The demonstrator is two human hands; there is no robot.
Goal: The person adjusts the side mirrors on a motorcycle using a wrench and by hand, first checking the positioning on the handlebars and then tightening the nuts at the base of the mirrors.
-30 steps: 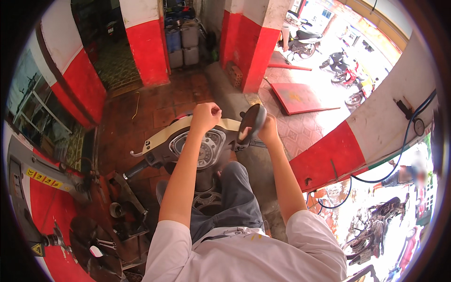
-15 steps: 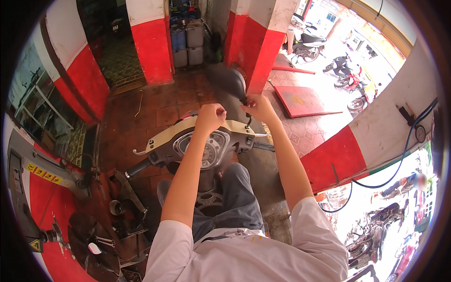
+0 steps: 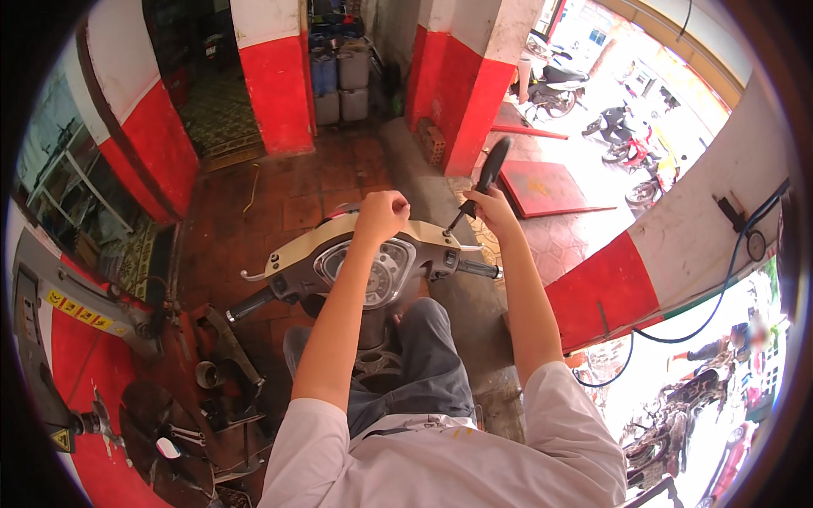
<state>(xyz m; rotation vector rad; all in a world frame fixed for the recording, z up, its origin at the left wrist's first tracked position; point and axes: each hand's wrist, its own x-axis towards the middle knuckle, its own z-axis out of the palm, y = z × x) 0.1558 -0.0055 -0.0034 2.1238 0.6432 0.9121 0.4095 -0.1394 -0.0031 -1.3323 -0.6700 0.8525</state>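
Note:
A scooter's handlebar assembly stands before me, with a cream cover (image 3: 423, 230) and a round instrument cluster (image 3: 391, 269). My right hand (image 3: 491, 210) is closed round the stem of a black rear-view mirror (image 3: 492, 165), just below its head. The mirror's thin stem slants down to the mount on the cover's right side, by the right grip (image 3: 479, 268). Over the middle of the cover, my left hand (image 3: 384, 217) is curled with its fingers closed; whatever is in them, if anything, is hidden. On the left side, the mirror mount (image 3: 273, 258) carries no mirror.
A red metal ramp (image 3: 555, 188) lies beyond my right hand, with parked motorbikes outside. Metal parts and wrenches (image 3: 188, 434) lie on a round tray at lower left. A machine (image 3: 34, 322) stands at the left edge. Jerrycans (image 3: 353, 68) are stacked at the back.
The mirror has swung from leaning forward and left to pointing up and right. My right hand has moved right with it, while the left hand has barely shifted.

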